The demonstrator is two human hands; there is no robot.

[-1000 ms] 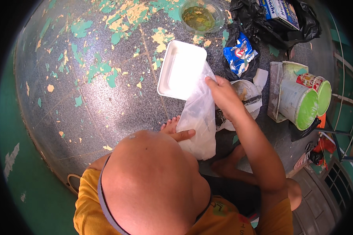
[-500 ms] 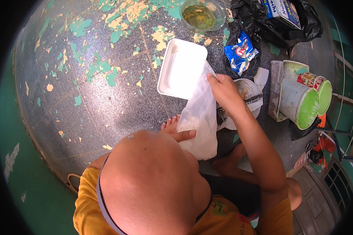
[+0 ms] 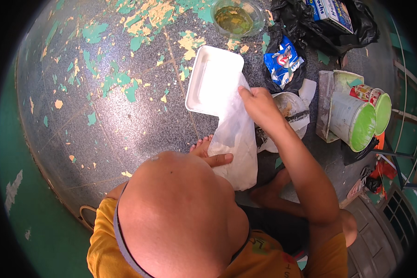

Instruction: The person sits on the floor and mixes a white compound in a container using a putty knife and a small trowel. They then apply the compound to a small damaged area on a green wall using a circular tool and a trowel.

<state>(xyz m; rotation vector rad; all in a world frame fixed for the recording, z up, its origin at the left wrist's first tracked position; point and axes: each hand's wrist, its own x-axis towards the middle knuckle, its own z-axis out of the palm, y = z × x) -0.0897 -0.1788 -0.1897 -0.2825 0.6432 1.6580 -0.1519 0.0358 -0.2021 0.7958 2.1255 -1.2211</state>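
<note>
Grey tiled floor [image 3: 125,127], paint flakes [image 3: 131,93], green wall [image 3: 32,231], translucent plastic [image 3: 238,139]

Here's my right arm [image 3: 306,171], rising from a bent elbow [image 3: 326,220] at the lower right, the wrist [image 3: 277,127] nearly straight with it! At the end, my right grip [image 3: 260,105] is closed in a pinch, fingers curled, right thumb [image 3: 243,91] pointing up and left. Over to my left grip [image 3: 215,161]: mostly hidden behind the head [image 3: 171,213], just the left thumb [image 3: 223,159] showing, almost level, tip to the right, pressed down in a hold. A sliver of left arm [image 3: 116,191] peeks out on the far side.
</note>
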